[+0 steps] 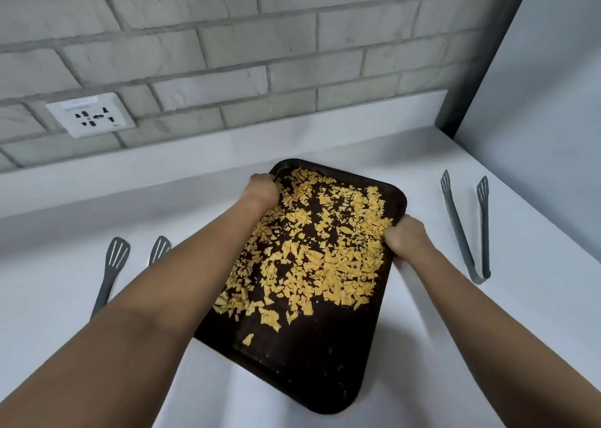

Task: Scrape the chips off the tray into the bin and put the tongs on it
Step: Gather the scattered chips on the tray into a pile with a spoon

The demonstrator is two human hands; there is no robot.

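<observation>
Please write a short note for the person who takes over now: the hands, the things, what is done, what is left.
Left hand grips the tray at its far left edge; right hand grips its right edge.
Chips still cover the tray, which is over the white counter.
One pair of tongs lies to the right, another to the left.
No bin in view.
Done: nothing. Left: scrape chips, place tongs.

No text, brand or number can be read here. The wall socket point(91, 114) bears a faint line of print along its top edge. It is too blurred to make out.
</observation>
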